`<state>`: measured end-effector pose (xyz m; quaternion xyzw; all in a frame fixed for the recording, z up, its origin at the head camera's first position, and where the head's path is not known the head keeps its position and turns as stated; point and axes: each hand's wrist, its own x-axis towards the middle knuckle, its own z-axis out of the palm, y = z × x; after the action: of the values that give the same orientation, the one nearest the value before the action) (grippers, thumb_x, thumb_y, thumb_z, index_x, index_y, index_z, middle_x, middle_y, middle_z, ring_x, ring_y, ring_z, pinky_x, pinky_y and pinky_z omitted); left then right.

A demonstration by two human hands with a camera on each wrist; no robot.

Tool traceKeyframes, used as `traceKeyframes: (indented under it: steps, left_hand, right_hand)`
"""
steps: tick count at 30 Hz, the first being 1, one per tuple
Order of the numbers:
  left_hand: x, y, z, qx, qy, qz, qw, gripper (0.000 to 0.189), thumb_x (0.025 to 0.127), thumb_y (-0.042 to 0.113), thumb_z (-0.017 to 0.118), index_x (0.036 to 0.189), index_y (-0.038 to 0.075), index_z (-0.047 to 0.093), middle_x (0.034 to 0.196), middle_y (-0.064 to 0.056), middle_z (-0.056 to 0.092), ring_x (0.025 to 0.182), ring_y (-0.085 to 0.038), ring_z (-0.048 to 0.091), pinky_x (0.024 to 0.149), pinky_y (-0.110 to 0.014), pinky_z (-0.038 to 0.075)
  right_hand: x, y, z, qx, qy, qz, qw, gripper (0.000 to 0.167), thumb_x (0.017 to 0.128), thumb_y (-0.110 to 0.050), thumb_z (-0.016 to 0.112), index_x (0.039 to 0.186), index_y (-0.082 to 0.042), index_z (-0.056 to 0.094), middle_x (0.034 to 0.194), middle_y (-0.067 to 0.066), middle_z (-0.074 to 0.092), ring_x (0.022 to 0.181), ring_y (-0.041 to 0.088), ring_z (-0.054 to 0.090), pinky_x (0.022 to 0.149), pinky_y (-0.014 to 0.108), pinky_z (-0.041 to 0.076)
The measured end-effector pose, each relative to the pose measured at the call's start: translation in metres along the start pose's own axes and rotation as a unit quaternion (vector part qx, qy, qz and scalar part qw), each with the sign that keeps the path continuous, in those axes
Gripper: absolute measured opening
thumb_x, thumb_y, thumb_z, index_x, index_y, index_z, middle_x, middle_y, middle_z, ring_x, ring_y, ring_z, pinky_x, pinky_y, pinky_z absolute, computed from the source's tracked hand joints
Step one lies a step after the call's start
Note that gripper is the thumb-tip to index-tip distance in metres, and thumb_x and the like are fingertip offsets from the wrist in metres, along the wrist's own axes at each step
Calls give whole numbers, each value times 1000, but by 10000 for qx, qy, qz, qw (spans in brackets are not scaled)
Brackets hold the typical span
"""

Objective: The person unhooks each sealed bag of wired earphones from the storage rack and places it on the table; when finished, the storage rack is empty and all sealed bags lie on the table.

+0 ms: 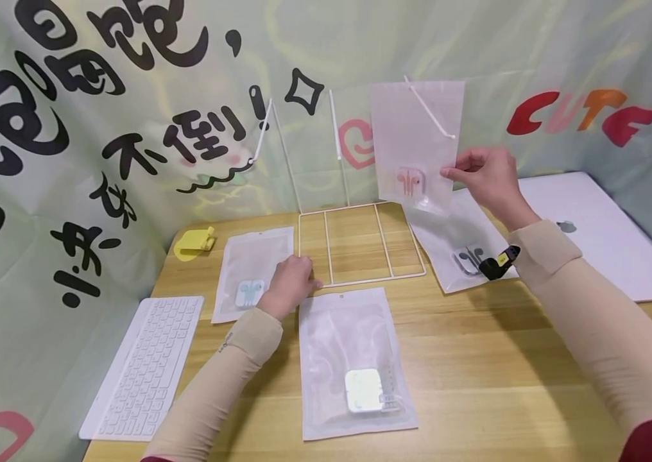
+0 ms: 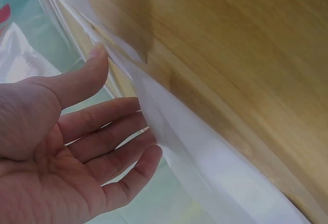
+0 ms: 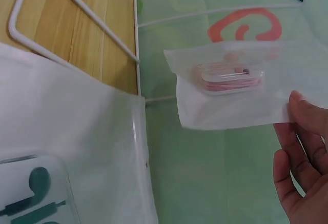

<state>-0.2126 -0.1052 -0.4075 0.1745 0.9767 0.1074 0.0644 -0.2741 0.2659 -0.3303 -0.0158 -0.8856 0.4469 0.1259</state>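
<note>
A clear-fronted zip bag holding pink earphones (image 1: 410, 182) hangs at the right hook (image 1: 428, 108) of a white wire display rack (image 1: 375, 280). My right hand (image 1: 486, 176) pinches this bag's right edge between thumb and fingers; in the right wrist view the pink earphones (image 3: 230, 80) show in their case. My left hand (image 1: 291, 285) rests at the rack's front left corner, its thumb by the wire and its fingers loosely bent in the left wrist view. Beside that hand lies a bag with light blue earphones (image 1: 249, 294).
A bag with a white case (image 1: 363, 390) lies in front of the rack. Another, with dark earphones (image 1: 469, 260), lies under the right arm. A white keyboard (image 1: 149, 369) and yellow stand (image 1: 194, 244) are left; a silver laptop (image 1: 609, 237) is right. A printed cloth hangs behind.
</note>
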Motion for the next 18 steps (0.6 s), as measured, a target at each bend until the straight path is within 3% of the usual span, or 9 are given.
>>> traceKeyframes:
  steps: [5,18]
  left_hand:
    - [0,0,1,-54,-13,-27,10000,32,87,23,79,65,9,61,62,0,57,58,-16,52,57,-30,45]
    - [-1,-1,1,-60,28,17,10000,31,87,23,79,68,8,61,64,-1,57,60,-18,53,58,-31,45]
  right_hand:
    - [-12,-6,-3,70,-55,-135,9999,41,81,-38,81,104,-5,75,85,-2,72,83,23,60,67,24,44]
    - [-44,-15,-16,195,-12,-533,9984,32,80,-30,84,93,-2,75,77,0,70,70,17,54,60,22,41]
